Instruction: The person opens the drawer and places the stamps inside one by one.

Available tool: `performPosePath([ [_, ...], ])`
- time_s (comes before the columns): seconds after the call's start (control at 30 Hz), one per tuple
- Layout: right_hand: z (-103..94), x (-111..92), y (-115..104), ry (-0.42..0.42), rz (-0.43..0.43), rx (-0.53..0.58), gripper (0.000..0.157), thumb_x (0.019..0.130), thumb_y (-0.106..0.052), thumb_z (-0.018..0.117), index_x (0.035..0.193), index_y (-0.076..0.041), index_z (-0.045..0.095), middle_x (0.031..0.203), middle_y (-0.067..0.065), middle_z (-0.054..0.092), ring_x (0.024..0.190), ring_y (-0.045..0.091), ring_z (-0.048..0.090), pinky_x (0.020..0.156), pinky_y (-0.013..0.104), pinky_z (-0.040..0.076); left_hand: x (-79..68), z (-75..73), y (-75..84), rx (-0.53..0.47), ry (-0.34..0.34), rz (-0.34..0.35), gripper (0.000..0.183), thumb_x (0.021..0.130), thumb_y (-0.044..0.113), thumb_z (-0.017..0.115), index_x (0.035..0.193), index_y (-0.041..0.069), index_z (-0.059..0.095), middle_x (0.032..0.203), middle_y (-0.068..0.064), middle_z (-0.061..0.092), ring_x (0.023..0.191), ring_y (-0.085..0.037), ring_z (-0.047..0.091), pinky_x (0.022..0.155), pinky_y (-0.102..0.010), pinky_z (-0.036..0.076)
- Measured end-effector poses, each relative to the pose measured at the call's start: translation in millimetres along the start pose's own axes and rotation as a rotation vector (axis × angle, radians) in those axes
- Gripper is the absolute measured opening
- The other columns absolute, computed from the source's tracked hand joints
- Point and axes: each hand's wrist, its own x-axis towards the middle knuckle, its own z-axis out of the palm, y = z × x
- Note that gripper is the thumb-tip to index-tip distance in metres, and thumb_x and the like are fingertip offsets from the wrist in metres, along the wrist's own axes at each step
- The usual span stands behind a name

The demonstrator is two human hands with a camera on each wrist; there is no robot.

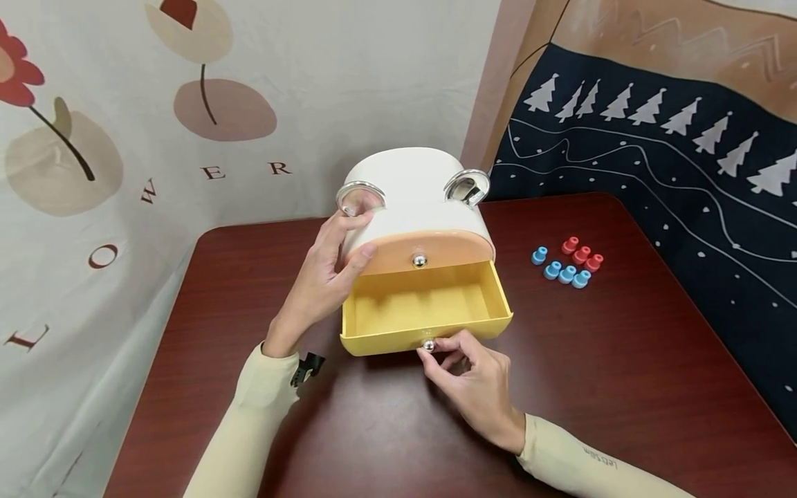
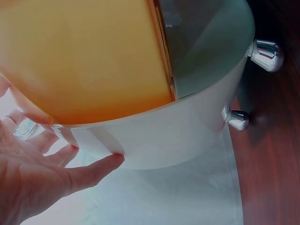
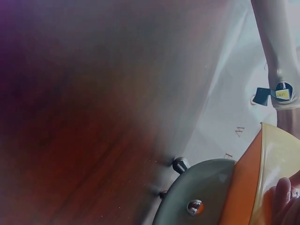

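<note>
A white, rounded drawer cabinet [image 1: 414, 173] with silver ring ears [image 1: 468, 188] stands on the dark red table. Its yellow drawer [image 1: 380, 346] is pulled out, with nothing visible inside. Above it, the orange drawer [image 1: 386, 256] is closed. A green drawer [image 2: 206, 51] shows lowest, in the left wrist view. My right hand [image 1: 478, 384] pinches the yellow drawer's silver knob [image 1: 428, 345] between thumb and fingers. My left hand [image 1: 319, 273] rests along the cabinet's left side near the ring ear, fingers spread and touching the white wall.
To the cabinet's right, several small blue pegs [image 1: 567, 274] and three red pegs [image 1: 582, 255] stand on the table [image 1: 629, 360]. Behind hangs a pale curtain [image 1: 386, 69] with flowers; a dark cloth with white trees [image 1: 623, 159] hangs at the right.
</note>
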Motion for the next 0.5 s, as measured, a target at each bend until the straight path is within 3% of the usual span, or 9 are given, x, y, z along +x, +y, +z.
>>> performPosePath([
  [0.5, -3.5, -11.4, -3.1, 0.011, -0.072, -0.005, 0.027, 0.101, -0.037, 0.08, 0.095, -0.012, 0.075, 0.085, -0.001, 0.08, 0.057, 0.004, 0.067, 0.048, 0.022, 0.051, 2.0, 2.7, -1.9, -0.012, 0.016, 0.03, 0.037, 0.11, 0.012, 0.06, 0.147, 0.009, 0.061, 0.158, -0.011, 0.054, 0.146, -0.027, 0.042, 0.116, -0.053, 0.034],
])
